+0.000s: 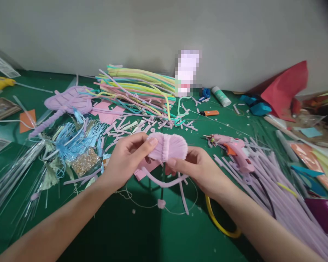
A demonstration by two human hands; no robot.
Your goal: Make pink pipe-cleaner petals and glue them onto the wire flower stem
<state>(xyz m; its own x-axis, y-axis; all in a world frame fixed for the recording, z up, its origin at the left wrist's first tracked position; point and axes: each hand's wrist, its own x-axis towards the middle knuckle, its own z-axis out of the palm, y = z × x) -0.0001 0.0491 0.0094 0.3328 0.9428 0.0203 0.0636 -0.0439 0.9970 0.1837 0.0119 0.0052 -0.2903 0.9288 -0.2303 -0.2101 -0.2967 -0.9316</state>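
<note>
**Both hands on a pink fuzzy fan, mid-desk**

On my feed, the left hand [125,158] and the right hand [199,169] meet over the middle of the green desk [120,233]. Between them is the pink fan-shaped piece [168,145], made of fuzzy stems laid side by side. It is held just above the desk surface, near me and a little right of centre.

The left grip is closed on the fan's left edge, with the thumb on top and the fingers curled underneath. The right grip pinches the fan's lower right edge, thumb pressed to the rim. A few loose pink strands [164,182] trail down from the piece toward the desk, and one ends in a small pink knob.

Just right of the right hand lies a pink glue gun [232,149], resting on a wide spread of lilac stems [262,178] that runs toward the near right corner. A yellow ring [218,222] shows under the right forearm.

Far from the hands, a heap of coloured stems [136,89] lies in yellow, green, pink and blue. Cut pink bits [142,125] are scattered between that heap and the fan. To the left lie a lilac leaf shape [71,100], blue tassels [71,138] and a packet of gold sequins [85,162]. At the far right I see a glue stick [221,96] and a sheet of red paper [287,87].
</note>
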